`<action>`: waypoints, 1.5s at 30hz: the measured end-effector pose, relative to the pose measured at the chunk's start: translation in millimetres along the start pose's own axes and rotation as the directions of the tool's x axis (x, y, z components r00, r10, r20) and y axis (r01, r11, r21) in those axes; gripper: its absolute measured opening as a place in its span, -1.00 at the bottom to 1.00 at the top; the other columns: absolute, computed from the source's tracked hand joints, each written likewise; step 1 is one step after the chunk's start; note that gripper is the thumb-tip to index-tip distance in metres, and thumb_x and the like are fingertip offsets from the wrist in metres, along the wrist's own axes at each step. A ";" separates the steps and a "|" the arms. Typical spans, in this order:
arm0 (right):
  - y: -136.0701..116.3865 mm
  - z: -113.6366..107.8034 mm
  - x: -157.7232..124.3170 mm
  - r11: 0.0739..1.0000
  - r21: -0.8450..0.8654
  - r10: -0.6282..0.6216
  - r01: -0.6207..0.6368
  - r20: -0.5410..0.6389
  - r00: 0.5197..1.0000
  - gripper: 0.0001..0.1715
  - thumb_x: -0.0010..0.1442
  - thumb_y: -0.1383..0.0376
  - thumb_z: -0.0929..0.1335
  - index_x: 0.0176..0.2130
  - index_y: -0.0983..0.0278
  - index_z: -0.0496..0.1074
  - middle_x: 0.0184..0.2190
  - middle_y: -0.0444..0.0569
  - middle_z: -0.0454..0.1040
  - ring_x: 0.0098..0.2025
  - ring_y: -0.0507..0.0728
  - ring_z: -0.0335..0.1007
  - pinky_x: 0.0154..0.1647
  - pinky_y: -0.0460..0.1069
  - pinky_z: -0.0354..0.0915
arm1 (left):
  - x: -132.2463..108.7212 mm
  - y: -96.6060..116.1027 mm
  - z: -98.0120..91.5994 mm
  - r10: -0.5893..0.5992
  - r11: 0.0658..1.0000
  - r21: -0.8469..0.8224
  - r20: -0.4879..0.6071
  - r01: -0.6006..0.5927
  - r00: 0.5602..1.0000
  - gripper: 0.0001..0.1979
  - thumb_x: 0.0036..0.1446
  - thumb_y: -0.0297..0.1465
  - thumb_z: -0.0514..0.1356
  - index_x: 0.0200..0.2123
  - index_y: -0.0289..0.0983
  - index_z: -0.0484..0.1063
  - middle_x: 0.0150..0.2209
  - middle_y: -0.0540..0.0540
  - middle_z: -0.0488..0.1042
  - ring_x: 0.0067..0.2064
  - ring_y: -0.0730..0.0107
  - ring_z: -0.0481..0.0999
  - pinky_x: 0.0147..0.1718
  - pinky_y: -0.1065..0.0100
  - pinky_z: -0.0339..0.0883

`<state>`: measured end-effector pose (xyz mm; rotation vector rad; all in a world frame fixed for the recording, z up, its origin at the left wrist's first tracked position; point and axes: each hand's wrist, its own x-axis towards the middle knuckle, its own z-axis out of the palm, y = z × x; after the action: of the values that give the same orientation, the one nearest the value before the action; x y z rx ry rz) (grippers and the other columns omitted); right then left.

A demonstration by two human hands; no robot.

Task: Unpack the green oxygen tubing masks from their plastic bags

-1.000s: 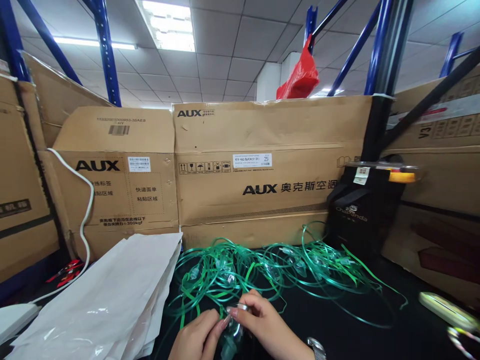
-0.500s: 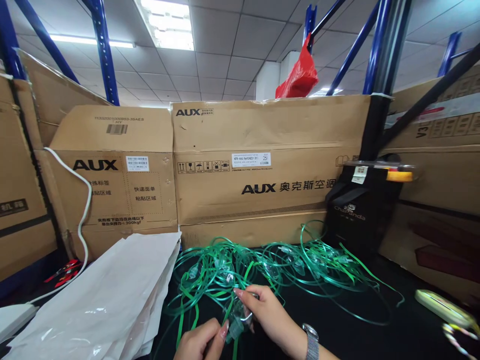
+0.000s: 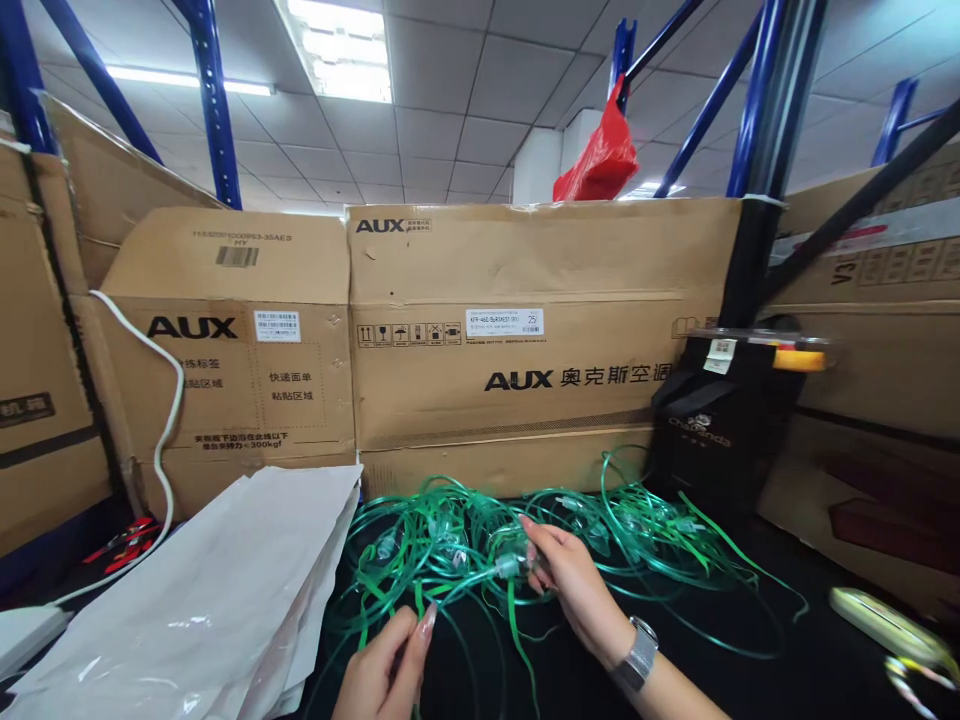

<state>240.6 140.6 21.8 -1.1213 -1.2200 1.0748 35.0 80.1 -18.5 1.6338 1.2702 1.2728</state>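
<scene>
A tangled heap of green tubing with clear plastic masks (image 3: 637, 530) lies on the black table top (image 3: 787, 670). My right hand (image 3: 562, 575), with a metal watch on the wrist, pinches a clear mask piece (image 3: 510, 565) with green tubing at the front of the heap. My left hand (image 3: 382, 665) is at the bottom edge, fingers closed on a green tube (image 3: 416, 625) that runs up toward the mask piece.
A stack of white plastic bags (image 3: 217, 600) lies at the left. Large AUX cardboard boxes (image 3: 525, 340) wall the back. A black bag (image 3: 712, 430) stands at the right, a white cable (image 3: 169, 400) hangs at the left, and a yellowish object (image 3: 885, 620) lies far right.
My right hand has moved up and away from me into the heap, carrying the mask piece. My left hand stayed low, and the tube between the hands is stretched out.
</scene>
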 end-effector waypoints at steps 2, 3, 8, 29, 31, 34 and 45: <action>-2.7 4.5 -5.9 0.999 -0.037 -0.015 0.019 0.120 0.993 -0.46 -0.01 -0.13 0.28 -0.61 0.26 0.19 -0.80 -0.32 0.00 -0.75 -0.09 -0.12 -0.69 -0.13 -0.01 | 5.1 2.0 -3.1 -0.045 0.995 -0.095 -0.006 0.045 0.999 -0.57 0.05 0.02 -0.05 -0.55 -0.23 0.22 -0.72 0.14 0.15 -0.67 0.52 0.17 -0.65 0.49 0.04; -3.9 6.9 -9.6 0.996 -0.070 -0.035 0.050 0.204 0.978 -0.48 0.00 -0.12 0.28 -0.59 0.27 0.20 -0.76 -0.29 0.04 -0.73 -0.08 -0.08 -0.69 -0.13 -0.03 | 7.9 2.8 -4.9 -0.074 0.986 -0.151 -0.006 0.072 0.997 -0.58 0.04 0.02 -0.04 -0.49 -0.23 0.25 -0.71 0.14 0.18 -0.68 0.52 0.19 -0.67 0.50 0.05; -11.8 11.5 -23.8 0.926 -0.206 -0.167 0.316 0.526 0.834 -0.55 0.12 -0.01 0.26 -0.54 0.30 0.31 -0.48 -0.17 0.12 -0.55 -0.06 0.10 -0.57 -0.12 0.09 | 20.2 -1.1 -9.9 -0.232 0.939 -0.236 0.103 0.250 0.967 -0.48 -0.06 0.11 -0.01 -0.35 -0.25 0.27 -0.68 0.14 0.23 -0.72 0.52 0.22 -0.79 0.53 -0.04; -8.3 20.9 -37.5 0.861 -0.303 -0.162 0.408 0.598 0.785 -0.66 0.15 0.08 0.28 -0.49 0.28 0.30 -0.46 -0.16 0.20 -0.37 0.02 0.16 -0.32 -0.08 0.12 | 8.9 1.3 -8.2 0.184 0.968 0.169 0.017 -0.184 0.983 -0.72 0.13 -0.21 0.02 -0.52 -0.24 0.32 -0.51 0.02 0.30 -0.42 0.38 0.35 -0.41 0.42 0.17; -8.1 22.0 -38.5 0.868 -0.312 -0.148 0.387 0.581 0.801 -0.64 0.12 0.06 0.29 -0.49 0.29 0.29 -0.48 -0.17 0.19 -0.39 0.02 0.15 -0.36 -0.09 0.11 | 8.8 3.3 -7.8 0.172 0.977 0.128 0.005 -0.171 0.985 -0.71 0.11 -0.18 0.03 -0.53 -0.24 0.31 -0.51 0.02 0.28 -0.43 0.38 0.33 -0.43 0.42 0.15; -10.8 23.9 -40.4 0.874 -0.316 -0.161 0.368 0.525 0.836 -0.60 0.10 0.03 0.30 -0.51 0.29 0.28 -0.50 -0.17 0.19 -0.42 0.01 0.13 -0.39 -0.09 0.10 | 10.0 0.2 -3.4 0.130 0.991 0.020 0.028 -0.131 0.991 -0.73 0.04 -0.15 0.09 -0.45 -0.25 0.32 -0.52 0.05 0.26 -0.49 0.44 0.27 -0.52 0.45 0.11; -4.9 23.9 -30.3 0.982 0.179 -0.145 0.067 0.467 0.872 -0.59 0.06 0.02 0.33 -0.19 0.23 0.29 -0.46 -0.19 0.28 -0.56 -0.05 0.24 -0.57 -0.13 0.19 | 14.7 -14.5 0.4 -0.078 0.981 -0.154 0.229 0.115 0.970 -0.58 -0.03 0.01 0.02 -0.57 -0.23 0.19 -0.66 0.12 0.18 -0.62 0.50 0.21 -0.61 0.47 0.11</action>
<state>215.1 111.2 22.9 -0.6708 -1.5300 1.3869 31.9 98.2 -27.9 1.5278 1.0647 1.0736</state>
